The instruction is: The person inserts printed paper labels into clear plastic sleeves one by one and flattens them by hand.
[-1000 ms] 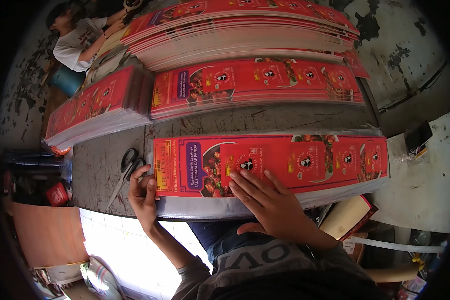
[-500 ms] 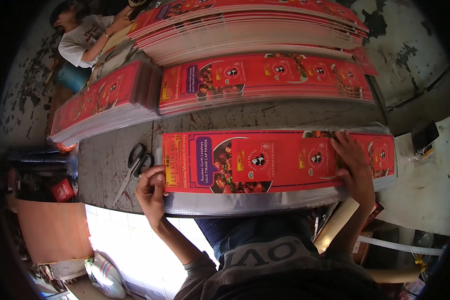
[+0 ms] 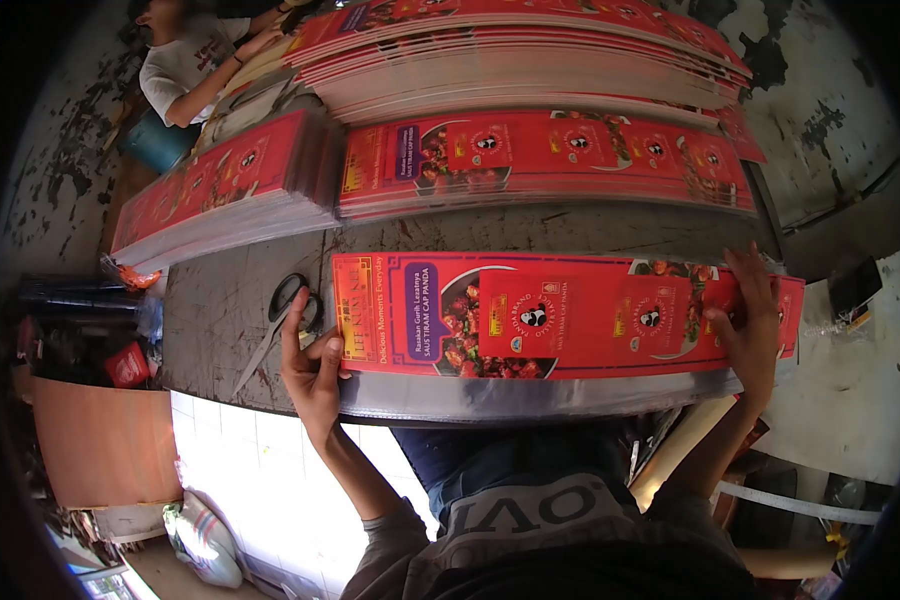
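Fingers of left hand (image 3: 313,372): unclenched, index extended toward the far side of the table, thumb apart from index and at the left edge of the red printed sheet (image 3: 590,325). Fingers of right hand (image 3: 752,335): spread and loosely bent over the right part of the same sheet, tips toward its far edge, thumb over the printed face. Firmness of contact: cannot tell.

Red printed sheet: placed lengthwise across the near side of the table (image 3: 215,315), between both hands, printed face up. Yellow panel at left end; purple label, food pictures and panda emblems farther right. Clear plastic (image 3: 470,397): exposed as a strip along the near edge of the sheet, at the near side of the table.

Scissors (image 3: 276,328): flat on the table, left of the sheet, just beside the left hand. Handles toward the far side, blades pointing toward the near left. Contact between index finger and handles: cannot tell.

Middle stack (image 3: 545,160) of red prints: beyond the sheet, roughly parallel to it. Left stack (image 3: 220,195): set at an angle beside the middle stack. Far stack (image 3: 540,70): behind the middle stack, with many pale edges showing.

At upper left: person (image 3: 185,75) in a white shirt, arms extended toward the far stack; blue bucket (image 3: 157,143) below. At lower left: red box (image 3: 126,366), brown board (image 3: 105,440) and pale sack (image 3: 208,540).
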Motion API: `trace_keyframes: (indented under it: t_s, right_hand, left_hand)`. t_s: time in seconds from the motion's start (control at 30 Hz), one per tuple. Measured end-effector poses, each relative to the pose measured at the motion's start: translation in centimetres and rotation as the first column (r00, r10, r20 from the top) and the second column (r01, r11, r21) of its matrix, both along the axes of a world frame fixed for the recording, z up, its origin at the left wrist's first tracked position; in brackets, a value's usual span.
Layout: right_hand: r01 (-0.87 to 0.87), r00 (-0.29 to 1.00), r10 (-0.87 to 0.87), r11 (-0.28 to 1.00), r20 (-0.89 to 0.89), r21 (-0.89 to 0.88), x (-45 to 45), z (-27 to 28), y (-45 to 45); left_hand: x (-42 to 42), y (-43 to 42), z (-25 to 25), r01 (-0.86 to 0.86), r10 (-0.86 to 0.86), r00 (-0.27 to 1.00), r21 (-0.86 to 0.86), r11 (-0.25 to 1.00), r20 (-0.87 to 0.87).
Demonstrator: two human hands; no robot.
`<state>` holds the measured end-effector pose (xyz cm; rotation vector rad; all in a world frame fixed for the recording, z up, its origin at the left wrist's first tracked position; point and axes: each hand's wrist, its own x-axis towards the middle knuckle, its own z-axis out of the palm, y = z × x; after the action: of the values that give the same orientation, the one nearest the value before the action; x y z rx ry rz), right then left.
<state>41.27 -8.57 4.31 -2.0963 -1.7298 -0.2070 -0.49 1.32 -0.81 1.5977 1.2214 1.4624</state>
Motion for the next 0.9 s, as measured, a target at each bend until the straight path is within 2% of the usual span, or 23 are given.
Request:
trace_keyframes:
  t_s: [0.03,0.1,0.13,0.17,0.2,0.23,0.27,0.3,0.33,0.37,0.4,0.43,0.5,0.53,0.67,0.73,0.77,0.83,0.87,0.9]
  right_hand:
    - [-0.003,1.000,0.003,1.000,0.000,0.002,-0.8,0.5,0.4]
    - [-0.137,0.975,0.124,0.989,-0.184,-0.062,-1.9,1.5,1.0]
    - [-0.138,0.975,0.125,0.989,-0.184,-0.061,-1.6,1.3,1.2]
    - [-0.150,0.984,0.146,0.988,-0.100,-0.034,-1.2,1.0,1.3]
    - [-0.165,0.986,0.165,0.986,-0.013,-0.006,-0.7,0.7,1.4]
    - [-0.169,0.986,0.169,0.986,-0.013,-0.004,-0.4,0.8,1.4]
    - [-0.127,0.991,0.129,0.991,-0.048,0.038,-0.1,1.0,1.3]
    - [-0.082,0.992,0.088,0.994,-0.085,0.077,0.2,1.3,1.1]
    - [-0.011,0.999,0.013,0.999,-0.046,0.047,0.5,1.6,1.0]
    - [-0.008,0.999,0.010,0.999,-0.043,0.049,0.6,1.8,1.0]
    - [0.090,0.994,-0.088,0.995,-0.064,0.041,0.7,2.1,1.2]
    - [0.187,0.979,-0.184,0.982,-0.085,0.033,0.7,2.4,1.4]
    - [0.192,0.975,-0.188,0.981,-0.117,0.023,0.6,3.1,1.9]
    - [0.189,0.970,-0.185,0.982,-0.154,0.006,0.5,3.4,2.2]
    - [0.224,0.965,-0.233,0.971,-0.121,-0.081,0.4,4.6,3.4]
    - [-0.013,0.983,0.006,0.999,-0.184,-0.033,0.7,5.4,4.4]
    - [-0.014,0.983,0.008,0.999,-0.183,-0.030,0.7,5.7,4.9]
    - [-0.104,0.985,0.098,0.994,-0.143,-0.031,0.3,6.4,5.9]
    - [-0.104,0.985,0.100,0.994,-0.140,-0.025,0.0,6.7,6.4]
    - [-0.149,0.986,0.150,0.989,-0.067,0.028,-0.5,7.0,6.8]
  left_hand:
    - [0.2,0.0,0.5,-0.001,0.001,1.000,-0.016,1.000,-0.027]
    - [0.0,0.0,0.6,-0.002,0.001,0.998,-0.029,1.000,-0.055]
    - [-0.5,0.2,0.3,-0.024,0.016,0.988,-0.054,0.998,-0.156]
    - [-0.5,0.3,0.5,-0.049,0.028,0.967,-0.076,0.996,-0.255]
    - [-0.4,0.2,0.9,-0.052,0.032,0.966,-0.073,0.996,-0.255]
    - [-0.1,0.1,1.5,-0.088,0.054,0.943,-0.089,0.992,-0.329]
    - [0.4,0.1,2.1,-0.124,0.073,0.913,-0.104,0.987,-0.402]
    - [0.6,0.2,2.3,-0.126,0.074,0.913,-0.104,0.987,-0.401]
    - [0.9,0.3,2.4,-0.109,0.073,0.879,-0.050,0.993,-0.472]
    - [1.3,0.3,2.5,-0.086,0.074,0.840,0.003,0.996,-0.538]
    - [1.9,0.3,2.2,-0.070,0.121,0.754,0.104,0.992,-0.646]
    - [2.0,0.4,2.0,-0.064,0.118,0.758,0.107,0.992,-0.642]
    - [1.9,0.3,1.6,-0.059,0.116,0.734,0.107,0.992,-0.669]
    - [1.8,0.3,1.7,-0.069,0.150,0.679,0.141,0.988,-0.719]
    - [1.8,0.0,1.9,-0.074,0.208,0.604,0.206,0.976,-0.770]
    - [2.0,-0.3,2.2,-0.075,0.228,0.632,0.235,0.969,-0.740]
    - [2.0,-0.2,2.4,-0.077,0.231,0.632,0.237,0.968,-0.739]
    - [2.0,0.2,2.8,0.057,0.169,0.647,0.269,0.961,-0.743]
    - [2.1,0.2,2.8,0.056,0.175,0.649,0.276,0.960,-0.741]
    - [2.1,0.2,2.8,0.094,0.146,0.648,0.269,0.959,-0.748]
